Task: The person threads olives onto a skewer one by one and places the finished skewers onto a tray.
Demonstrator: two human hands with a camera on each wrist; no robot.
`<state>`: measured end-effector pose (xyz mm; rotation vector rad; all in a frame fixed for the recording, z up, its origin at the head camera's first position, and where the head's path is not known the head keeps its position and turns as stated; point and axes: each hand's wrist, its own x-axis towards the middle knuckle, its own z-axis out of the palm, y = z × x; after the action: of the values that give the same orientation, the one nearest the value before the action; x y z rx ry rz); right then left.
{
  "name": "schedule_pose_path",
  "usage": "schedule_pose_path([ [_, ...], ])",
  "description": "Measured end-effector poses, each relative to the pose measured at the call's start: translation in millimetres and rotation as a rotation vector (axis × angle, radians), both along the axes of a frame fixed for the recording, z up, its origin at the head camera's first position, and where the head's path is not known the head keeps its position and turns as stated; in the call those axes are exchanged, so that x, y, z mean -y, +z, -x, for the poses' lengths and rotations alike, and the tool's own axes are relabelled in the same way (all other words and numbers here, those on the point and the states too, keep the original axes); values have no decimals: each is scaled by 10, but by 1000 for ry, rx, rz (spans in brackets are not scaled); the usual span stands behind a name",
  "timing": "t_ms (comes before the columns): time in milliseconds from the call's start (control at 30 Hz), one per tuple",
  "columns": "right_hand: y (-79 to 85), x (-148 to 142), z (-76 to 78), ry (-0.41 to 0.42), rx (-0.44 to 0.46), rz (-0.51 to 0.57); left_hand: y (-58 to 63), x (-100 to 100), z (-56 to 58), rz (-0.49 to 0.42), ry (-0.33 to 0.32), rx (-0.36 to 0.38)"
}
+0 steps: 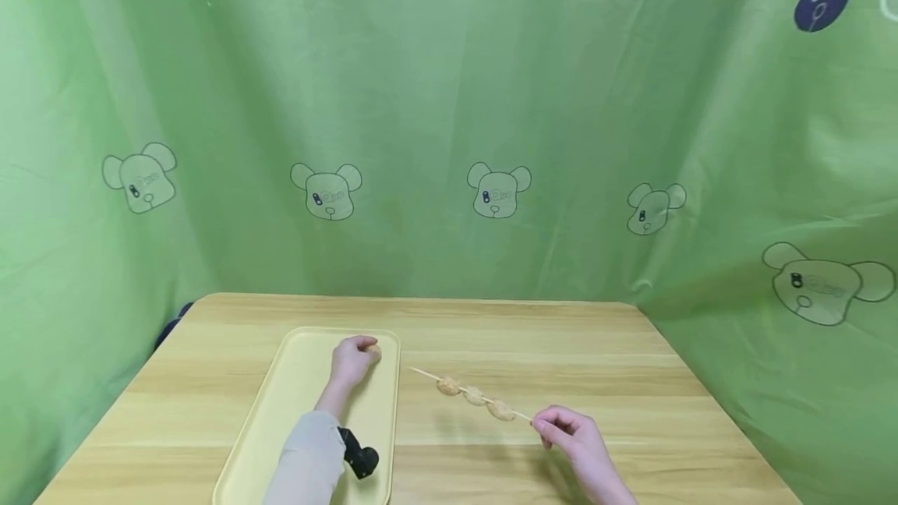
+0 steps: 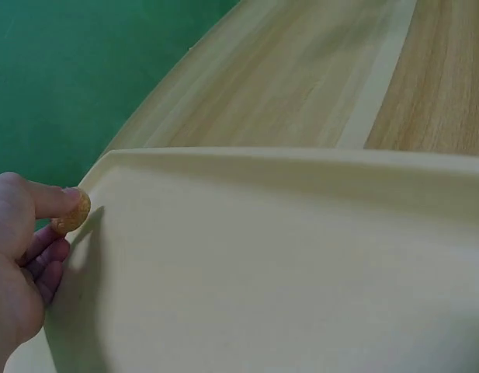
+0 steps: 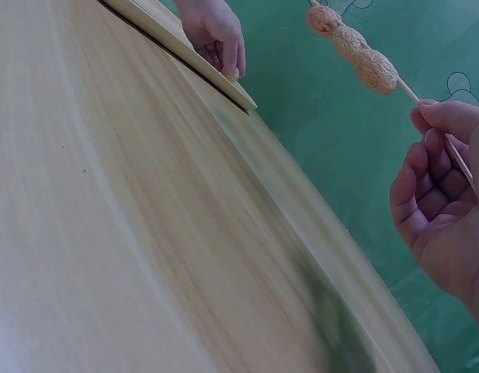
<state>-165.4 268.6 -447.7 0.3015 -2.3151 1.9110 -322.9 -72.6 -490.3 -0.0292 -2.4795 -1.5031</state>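
Observation:
Over the far end of the pale yellow tray (image 1: 295, 404), my left hand (image 1: 351, 363) pinches a round, golden-brown food ball (image 2: 74, 214) between thumb and fingers. My right hand (image 1: 578, 443) grips the lower end of a thin wooden skewer (image 1: 424, 373) and holds it slanted above the table, right of the tray. Three browned, wrinkled food balls (image 3: 348, 43) are threaded along the skewer's middle, and its tip points up and left. In the right wrist view, the thumb and forefinger pinch the stick while the other fingers curl loosely below.
A wood-grain table (image 1: 561, 341) bears the tray on its left side. The tray has a low raised rim (image 2: 301, 155). A black wrist-worn camera (image 1: 359, 454) sits on the left forearm. Green printed curtains (image 1: 421, 100) hang behind and along both sides.

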Motion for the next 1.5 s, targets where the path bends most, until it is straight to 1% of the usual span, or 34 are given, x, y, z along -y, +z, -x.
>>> schedule_pose_path([
  [133,-1,-8,9,-11,-30,-8,62,16,0,-41,-1,-14],
  [233,5,-5,16,-10,-48,-7,102,33,1,-87,-3,-15],
  [367,-1,7,24,4,-59,6,147,53,3,-173,-13,11],
  [467,-12,16,27,10,-56,19,185,62,-11,-216,-27,26],
  [567,-25,20,29,14,-51,27,230,63,-46,-236,-50,21],
  [767,-56,24,28,20,-70,35,278,65,-106,-313,-117,24],
  [867,-72,24,26,18,-83,38,269,79,-124,-333,-162,-14],
  [900,-76,25,25,14,-86,38,250,94,-116,-344,-201,-66],
  [967,-82,25,27,3,-91,35,255,106,-131,-340,-238,-108],
  [1000,-83,25,28,-2,-91,34,265,108,-143,-333,-253,-126],
  [1033,-83,26,30,-4,-92,33,285,103,-157,-329,-254,-123],
  [1100,-77,31,35,-3,-89,30,335,91,-195,-328,-250,-101],
  [1133,-71,34,37,-1,-88,29,379,73,-229,-317,-222,-50],
  [1267,-43,44,42,7,-83,28,511,36,-338,-320,-202,7],
  [1433,-11,45,57,-4,-84,34,788,-11,-575,-313,-241,-5],
  [1500,-1,43,65,-8,-86,35,869,-33,-658,-313,-251,-18],
])
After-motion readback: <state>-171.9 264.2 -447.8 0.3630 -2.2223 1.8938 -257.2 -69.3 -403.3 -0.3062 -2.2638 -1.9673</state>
